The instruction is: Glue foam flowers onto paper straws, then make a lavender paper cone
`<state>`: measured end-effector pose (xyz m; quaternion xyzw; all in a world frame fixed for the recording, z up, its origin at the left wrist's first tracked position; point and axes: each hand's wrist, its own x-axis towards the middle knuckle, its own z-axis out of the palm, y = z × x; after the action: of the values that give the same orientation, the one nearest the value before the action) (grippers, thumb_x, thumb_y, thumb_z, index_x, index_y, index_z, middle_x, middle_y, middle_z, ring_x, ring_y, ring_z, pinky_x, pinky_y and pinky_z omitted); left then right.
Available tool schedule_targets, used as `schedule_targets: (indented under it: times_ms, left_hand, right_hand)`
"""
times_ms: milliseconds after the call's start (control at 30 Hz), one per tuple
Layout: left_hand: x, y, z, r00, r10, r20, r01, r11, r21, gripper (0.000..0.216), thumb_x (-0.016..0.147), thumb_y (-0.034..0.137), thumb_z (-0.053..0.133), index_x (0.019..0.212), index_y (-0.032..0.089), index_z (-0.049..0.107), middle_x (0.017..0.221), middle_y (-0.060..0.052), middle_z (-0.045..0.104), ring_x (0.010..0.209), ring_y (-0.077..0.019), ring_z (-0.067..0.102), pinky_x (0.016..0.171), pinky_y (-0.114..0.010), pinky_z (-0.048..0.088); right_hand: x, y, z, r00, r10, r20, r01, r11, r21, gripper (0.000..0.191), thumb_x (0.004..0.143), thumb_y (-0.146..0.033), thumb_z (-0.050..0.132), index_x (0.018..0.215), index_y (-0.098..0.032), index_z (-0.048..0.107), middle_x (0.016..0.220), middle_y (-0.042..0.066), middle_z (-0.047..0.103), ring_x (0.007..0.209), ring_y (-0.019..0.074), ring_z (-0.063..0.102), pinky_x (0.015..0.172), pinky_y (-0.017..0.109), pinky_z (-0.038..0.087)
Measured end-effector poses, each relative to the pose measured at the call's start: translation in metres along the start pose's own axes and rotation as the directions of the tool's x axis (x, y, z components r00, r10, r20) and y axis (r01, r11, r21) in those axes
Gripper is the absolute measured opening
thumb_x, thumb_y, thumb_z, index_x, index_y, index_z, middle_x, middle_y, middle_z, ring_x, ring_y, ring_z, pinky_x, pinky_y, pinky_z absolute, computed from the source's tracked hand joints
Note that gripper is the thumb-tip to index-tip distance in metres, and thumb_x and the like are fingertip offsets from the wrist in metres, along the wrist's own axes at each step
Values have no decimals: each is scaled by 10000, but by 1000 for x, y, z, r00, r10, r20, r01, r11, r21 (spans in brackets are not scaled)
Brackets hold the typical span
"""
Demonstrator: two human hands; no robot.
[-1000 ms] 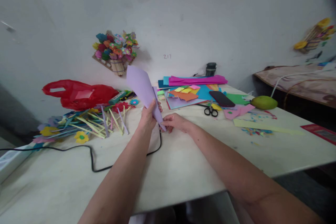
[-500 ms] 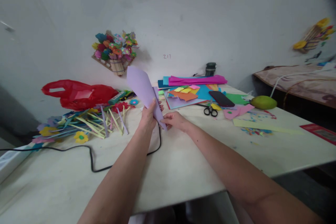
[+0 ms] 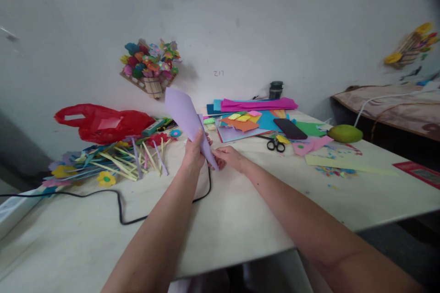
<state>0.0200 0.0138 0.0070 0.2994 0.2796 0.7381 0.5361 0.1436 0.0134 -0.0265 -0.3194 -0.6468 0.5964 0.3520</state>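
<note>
A sheet of lilac paper (image 3: pixel 185 112), curled lengthwise with its narrow end down, is held up over the table. My left hand (image 3: pixel 195 150) is closed around its lower middle, thumb on the near face. At the right edge near the narrow tip, my right hand (image 3: pixel 227 158) has its fingers closed on the paper; some fingertips are hidden behind it. Beneath the paper a black cable (image 3: pixel 209 185) runs over the pale tabletop (image 3: pixel 233 224). Left of my hands lie several thin paper strips (image 3: pixel 120 165) and a yellow paper flower (image 3: pixel 106 179).
A red plastic bag (image 3: pixel 99 123) lies at the back left. Coloured sheets (image 3: pixel 240 135), black-handled scissors (image 3: pixel 276 145), a phone (image 3: pixel 290 128) and a green fruit (image 3: pixel 345 133) occupy the right side. A flower bouquet (image 3: pixel 151 64) hangs on the wall. A white power strip (image 3: pixel 17 213) sits at the left edge.
The paper's top has tipped slightly left and down. My right hand has shifted a little at the lower right edge of the paper. The left grip stays about the same.
</note>
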Motion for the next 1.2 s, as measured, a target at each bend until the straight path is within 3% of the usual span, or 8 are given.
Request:
schedule_targets:
  times_ms: [100, 200, 333, 567, 800, 900, 1033, 1200]
  left_hand:
    - [-3, 4, -2, 994, -59, 88, 66, 995, -76, 362, 549, 360, 779, 769, 165, 567, 627, 18, 563, 530, -83, 534, 566, -232, 480]
    - [-6, 7, -5, 970, -83, 227, 113, 986, -126, 357, 566, 404, 765, 786, 180, 594, 634, 23, 546, 619, -101, 564, 723, -288, 502]
    - [-7, 7, -8, 924, -53, 379, 123, 979, -163, 382, 578, 460, 742, 837, 202, 631, 609, 28, 518, 726, -136, 582, 861, -368, 463]
    - [-11, 7, -7, 886, -113, 450, 193, 972, -135, 445, 524, 545, 730, 799, 205, 646, 563, 46, 475, 685, -123, 553, 896, -368, 431]
    - [-11, 4, -8, 829, -105, 549, 208, 970, -129, 455, 526, 570, 710, 800, 210, 653, 537, 59, 459, 654, -115, 546, 937, -395, 401]
    - [-12, 4, -6, 824, -121, 553, 211, 972, -102, 466, 534, 584, 698, 809, 210, 656, 558, 49, 500, 661, -119, 558, 918, -392, 417]
    - [-8, 5, -7, 865, -174, 471, 219, 975, -43, 474, 624, 597, 633, 876, 195, 649, 706, 1, 615, 714, -132, 590, 868, -352, 451]
    - [-3, 3, -8, 896, -186, 404, 185, 982, 40, 615, 657, 685, 520, 955, 160, 639, 938, -88, 661, 806, -202, 626, 772, -345, 496]
  right_hand:
    - [-2, -2, 0, 996, 20, 84, -30, 993, 117, 393, 830, -497, 474, 789, -123, 586, 683, 76, 683, 557, 149, 636, 478, 222, 446]
    - [-4, -3, -1, 983, 46, 178, -87, 970, 226, 406, 869, -476, 407, 858, -110, 581, 686, 96, 681, 601, 176, 649, 554, 275, 487]
    - [-6, -4, 1, 962, 38, 269, -121, 947, 298, 357, 855, -445, 466, 850, -107, 581, 705, 95, 673, 621, 177, 645, 591, 298, 496]
    - [-6, -1, 2, 964, 2, 266, -103, 925, 365, 404, 682, -496, 668, 753, -105, 592, 627, 25, 618, 525, 118, 571, 536, 268, 481]
    - [-10, -5, 4, 917, -46, 397, -110, 926, 361, 466, 632, -522, 694, 827, -108, 604, 682, 42, 638, 578, 139, 598, 520, 257, 454]
    - [-10, -6, 4, 946, -47, 320, -63, 944, 324, 421, 620, -495, 713, 753, -115, 589, 592, 12, 608, 501, 113, 559, 499, 249, 441]
    - [-4, -3, 3, 991, -52, 125, 21, 972, 233, 400, 568, -470, 745, 658, -132, 551, 574, 6, 605, 493, 109, 551, 451, 224, 422]
    - [3, -1, 0, 986, -63, -156, 77, 993, 87, 342, 597, -439, 711, 655, -153, 534, 559, -17, 585, 446, 89, 509, 367, 192, 366]
